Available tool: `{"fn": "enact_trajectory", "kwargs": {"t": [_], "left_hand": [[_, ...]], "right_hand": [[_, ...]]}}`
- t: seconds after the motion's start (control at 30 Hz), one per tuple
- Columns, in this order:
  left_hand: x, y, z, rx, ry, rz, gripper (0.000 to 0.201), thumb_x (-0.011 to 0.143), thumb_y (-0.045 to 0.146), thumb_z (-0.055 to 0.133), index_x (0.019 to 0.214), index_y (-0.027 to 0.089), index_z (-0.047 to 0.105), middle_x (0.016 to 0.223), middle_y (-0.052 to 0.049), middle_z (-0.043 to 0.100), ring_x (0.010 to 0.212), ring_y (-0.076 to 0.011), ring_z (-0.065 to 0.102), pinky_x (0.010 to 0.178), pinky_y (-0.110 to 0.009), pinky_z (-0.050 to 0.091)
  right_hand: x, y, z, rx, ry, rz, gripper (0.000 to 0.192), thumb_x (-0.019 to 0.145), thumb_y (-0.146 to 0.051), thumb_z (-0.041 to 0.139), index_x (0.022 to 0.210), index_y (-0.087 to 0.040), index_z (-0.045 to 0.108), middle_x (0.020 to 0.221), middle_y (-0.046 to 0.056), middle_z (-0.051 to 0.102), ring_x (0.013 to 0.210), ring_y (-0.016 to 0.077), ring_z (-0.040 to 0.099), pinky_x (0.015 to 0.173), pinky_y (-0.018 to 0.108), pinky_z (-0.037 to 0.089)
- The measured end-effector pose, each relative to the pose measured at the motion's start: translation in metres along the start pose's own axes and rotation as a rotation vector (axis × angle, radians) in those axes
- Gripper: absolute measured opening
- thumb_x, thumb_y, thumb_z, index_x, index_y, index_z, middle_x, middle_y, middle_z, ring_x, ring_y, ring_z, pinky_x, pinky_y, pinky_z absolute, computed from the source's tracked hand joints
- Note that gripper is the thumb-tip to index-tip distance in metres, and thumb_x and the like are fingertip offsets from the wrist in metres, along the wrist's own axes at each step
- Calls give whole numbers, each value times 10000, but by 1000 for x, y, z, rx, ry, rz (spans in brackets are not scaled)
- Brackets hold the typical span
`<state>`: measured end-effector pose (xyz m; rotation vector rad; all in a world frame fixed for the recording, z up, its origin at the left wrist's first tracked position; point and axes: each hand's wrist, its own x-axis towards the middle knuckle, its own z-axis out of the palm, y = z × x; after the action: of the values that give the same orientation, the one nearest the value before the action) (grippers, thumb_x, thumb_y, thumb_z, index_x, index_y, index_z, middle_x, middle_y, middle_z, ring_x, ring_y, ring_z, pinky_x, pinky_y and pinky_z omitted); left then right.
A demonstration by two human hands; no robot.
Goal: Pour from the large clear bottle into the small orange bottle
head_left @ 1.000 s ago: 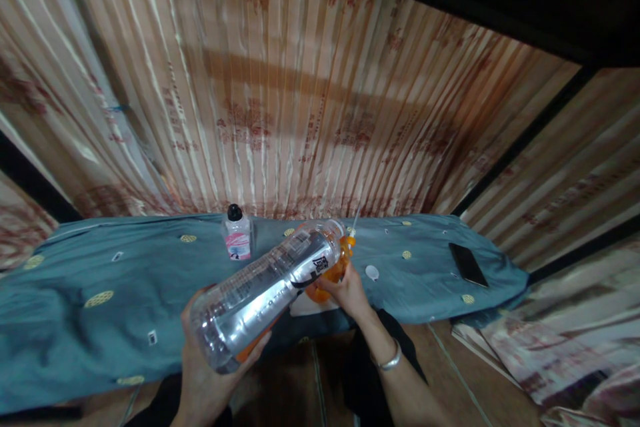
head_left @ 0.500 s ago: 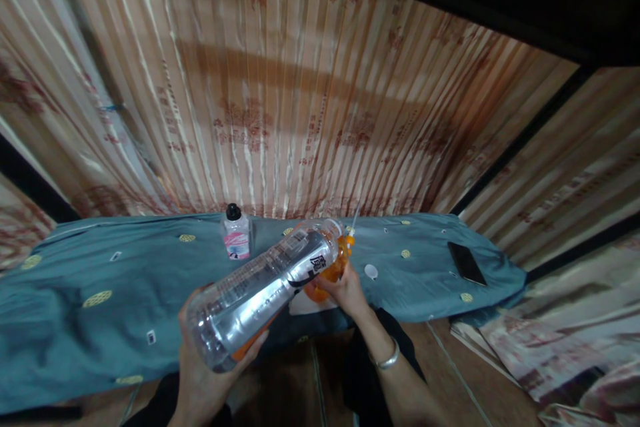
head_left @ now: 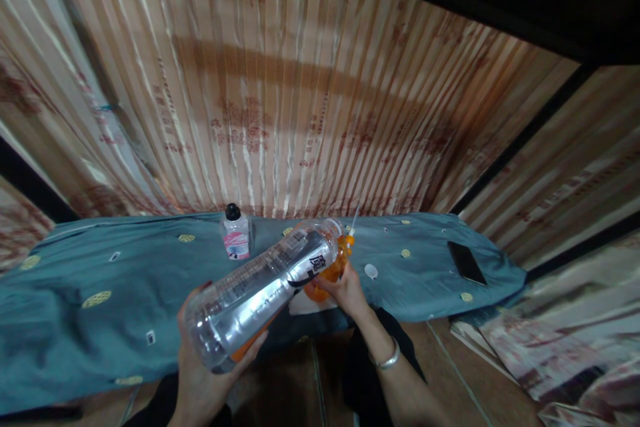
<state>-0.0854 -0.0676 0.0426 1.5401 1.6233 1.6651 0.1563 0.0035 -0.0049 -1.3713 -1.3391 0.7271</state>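
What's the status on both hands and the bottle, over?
Left hand grips big clear bottle, tilted, mouth at orange container. Right hand steadies container. Small bottle, phone lie apart.

Left hand [head_left: 205, 373] gripping base of large clear bottle [head_left: 260, 290], tilting it neck-down toward orange container [head_left: 327, 273]. Right hand [head_left: 345, 293] steadying orange container on teal cloth [head_left: 125, 287] covering surface. Small black-capped bottle [head_left: 235, 233] standing just behind; dark phone [head_left: 467, 262] lying well apart, right. Striped curtain [head_left: 280, 93] hanging behind.
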Motion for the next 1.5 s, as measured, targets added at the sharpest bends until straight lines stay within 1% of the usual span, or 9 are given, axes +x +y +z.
{"fn": "enact_trajectory", "kwargs": {"t": [0.17, 0.27, 0.43, 0.57, 0.77, 1.0, 1.13, 1.33, 1.5], "left_hand": [[2, -6, 0, 10, 2, 4, 874, 557, 526, 801, 1299, 267, 418, 1193, -94, 550, 1034, -310, 608, 954, -597, 499], [2, -9, 0, 21, 6, 24, 908, 552, 533, 807, 1315, 257, 400, 1188, -96, 554, 1028, -299, 614, 920, -571, 527], [-1, -3, 1, 11, 4, 21, 909, 606, 591, 758, 1345, 225, 377, 1221, -117, 551, 1062, -295, 614, 947, -544, 518], [-2, 0, 2, 15, 7, 12, 917, 596, 601, 760, 1337, 203, 393, 1218, -134, 563, 1069, -309, 613, 951, -548, 515], [-2, -1, 2, 13, 8, 19, 917, 606, 597, 756, 1350, 214, 379, 1207, -122, 566, 1050, -289, 621, 931, -510, 533], [-1, 0, 1, 4, 7, 17, 924, 576, 595, 777, 1327, 207, 407, 1202, -126, 566, 1042, -300, 620, 910, -530, 541], [-2, 1, 2, -8, 19, 21, 888, 604, 573, 770, 1340, 246, 397, 1205, -114, 561, 1033, -296, 622, 911, -541, 542], [-2, -12, 2, 2, 35, 56, 845, 612, 541, 775, 1342, 336, 401, 1233, -85, 540, 1091, -310, 592, 955, -553, 517], [2, -24, -1, 34, 13, 113, 892, 565, 505, 814, 1327, 269, 414, 1189, -102, 567, 1007, -306, 639, 851, -527, 577]], "right_hand": [[0, 1, 0, -14, 10, -11, 531, 652, -384, 803, 1094, -202, 571, 1082, 74, 726, 975, 265, 691, 854, 375, 554], [1, 3, 0, -32, 21, -6, 555, 644, -390, 809, 1111, -205, 573, 1071, 74, 728, 977, 274, 691, 850, 385, 555], [1, 7, 0, 9, 3, 5, 566, 641, -395, 811, 1112, -202, 563, 1066, 73, 728, 957, 270, 696, 825, 380, 562], [1, 6, 0, -7, 5, 9, 555, 639, -423, 813, 1084, -202, 564, 1084, 79, 721, 980, 273, 688, 841, 383, 556], [0, 5, -1, -9, 11, 27, 573, 634, -421, 814, 1094, -199, 554, 1096, 83, 720, 993, 275, 686, 851, 387, 552], [0, 0, 0, 21, 3, 8, 558, 642, -394, 808, 1098, -196, 554, 1094, 79, 722, 993, 269, 689, 861, 376, 548], [0, 1, 0, 40, -5, 26, 557, 637, -380, 809, 1101, -203, 556, 1071, 70, 729, 972, 265, 696, 841, 369, 554], [0, 3, -1, 15, -5, 14, 567, 647, -388, 810, 1112, -197, 549, 1101, 78, 722, 1000, 269, 690, 864, 381, 551], [0, 2, 0, 11, 0, 1, 560, 646, -377, 815, 1112, -195, 563, 1072, 75, 732, 965, 267, 697, 837, 382, 562]]}}
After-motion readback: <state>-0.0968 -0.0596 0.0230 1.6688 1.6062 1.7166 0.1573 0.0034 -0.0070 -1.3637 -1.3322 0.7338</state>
